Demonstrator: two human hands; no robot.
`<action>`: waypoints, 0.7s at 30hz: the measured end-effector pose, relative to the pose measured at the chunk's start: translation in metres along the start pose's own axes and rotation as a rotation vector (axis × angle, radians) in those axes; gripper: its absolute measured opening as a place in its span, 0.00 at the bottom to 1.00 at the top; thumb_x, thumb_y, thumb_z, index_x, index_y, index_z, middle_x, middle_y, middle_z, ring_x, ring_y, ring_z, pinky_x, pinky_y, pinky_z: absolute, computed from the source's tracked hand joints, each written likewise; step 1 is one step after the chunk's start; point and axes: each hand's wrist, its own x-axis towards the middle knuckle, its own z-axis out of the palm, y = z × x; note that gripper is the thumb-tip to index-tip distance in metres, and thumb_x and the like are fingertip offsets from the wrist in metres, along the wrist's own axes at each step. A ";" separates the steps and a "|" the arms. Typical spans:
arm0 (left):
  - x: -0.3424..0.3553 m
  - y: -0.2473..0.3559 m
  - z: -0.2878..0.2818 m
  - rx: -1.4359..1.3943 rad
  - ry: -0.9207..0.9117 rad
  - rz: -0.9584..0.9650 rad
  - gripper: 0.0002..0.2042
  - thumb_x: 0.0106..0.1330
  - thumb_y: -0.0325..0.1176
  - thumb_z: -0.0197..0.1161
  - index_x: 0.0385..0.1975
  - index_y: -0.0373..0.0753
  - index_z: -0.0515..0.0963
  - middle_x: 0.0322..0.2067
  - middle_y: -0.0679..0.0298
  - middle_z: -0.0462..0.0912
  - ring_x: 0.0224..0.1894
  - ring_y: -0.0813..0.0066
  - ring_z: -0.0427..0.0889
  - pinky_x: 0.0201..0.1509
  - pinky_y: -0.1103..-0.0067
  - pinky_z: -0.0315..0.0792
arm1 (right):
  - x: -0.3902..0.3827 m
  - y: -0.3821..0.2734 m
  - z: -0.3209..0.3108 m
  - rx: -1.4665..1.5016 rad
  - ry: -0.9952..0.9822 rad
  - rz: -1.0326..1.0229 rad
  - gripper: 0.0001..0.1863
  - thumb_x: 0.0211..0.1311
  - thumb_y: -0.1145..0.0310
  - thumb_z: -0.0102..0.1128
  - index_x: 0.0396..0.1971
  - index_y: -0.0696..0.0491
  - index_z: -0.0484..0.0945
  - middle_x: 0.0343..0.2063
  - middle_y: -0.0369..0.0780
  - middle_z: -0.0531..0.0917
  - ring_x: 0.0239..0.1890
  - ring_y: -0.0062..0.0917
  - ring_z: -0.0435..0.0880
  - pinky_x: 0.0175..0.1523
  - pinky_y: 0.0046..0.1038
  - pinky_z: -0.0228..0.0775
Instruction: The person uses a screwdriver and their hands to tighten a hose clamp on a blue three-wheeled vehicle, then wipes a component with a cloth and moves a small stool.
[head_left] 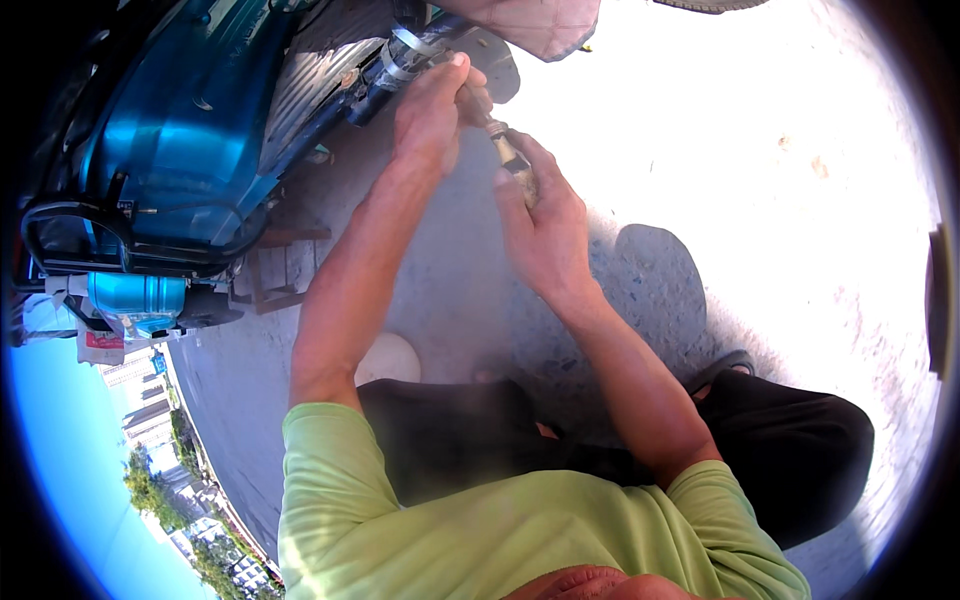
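Observation:
My left hand (430, 120) is closed near the top of the view, its fingers round a narrow metal piece (478, 100) beside a black tube with silver clamp bands (395, 60). My right hand (545, 220) grips a short tool (505, 150) with a tan and brassy body, angled up toward my left hand, where it meets the metal piece. The exact kind of tool and where the piece attaches are unclear.
A teal vehicle (180, 120) with a black rack (125, 240) and smaller teal housing (135, 300) fills the upper left. A low brown stand (270, 295) is beneath it, a pale round object (390, 355) lies on the concrete, and part of a tyre (710, 5) shows at top.

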 end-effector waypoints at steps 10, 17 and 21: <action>0.001 -0.006 0.001 -0.013 0.000 0.056 0.15 0.73 0.42 0.55 0.32 0.36 0.78 0.25 0.62 0.78 0.28 0.74 0.77 0.33 0.76 0.72 | 0.024 0.021 -0.029 1.394 -0.623 0.631 0.15 0.73 0.55 0.49 0.50 0.48 0.73 0.29 0.35 0.76 0.17 0.15 0.66 0.22 0.18 0.58; 0.005 -0.010 -0.006 0.027 -0.010 0.072 0.15 0.74 0.41 0.55 0.33 0.35 0.75 0.23 0.61 0.77 0.26 0.72 0.76 0.31 0.74 0.72 | -0.002 0.017 0.012 -0.142 0.070 -0.078 0.18 0.72 0.56 0.50 0.54 0.50 0.72 0.29 0.39 0.78 0.18 0.18 0.68 0.23 0.22 0.57; 0.002 -0.007 -0.007 0.010 0.011 0.065 0.15 0.74 0.41 0.55 0.33 0.34 0.75 0.23 0.61 0.77 0.26 0.71 0.76 0.32 0.74 0.72 | 0.000 0.000 0.006 0.541 -0.172 0.351 0.18 0.74 0.54 0.45 0.53 0.49 0.72 0.25 0.35 0.75 0.15 0.18 0.64 0.22 0.20 0.55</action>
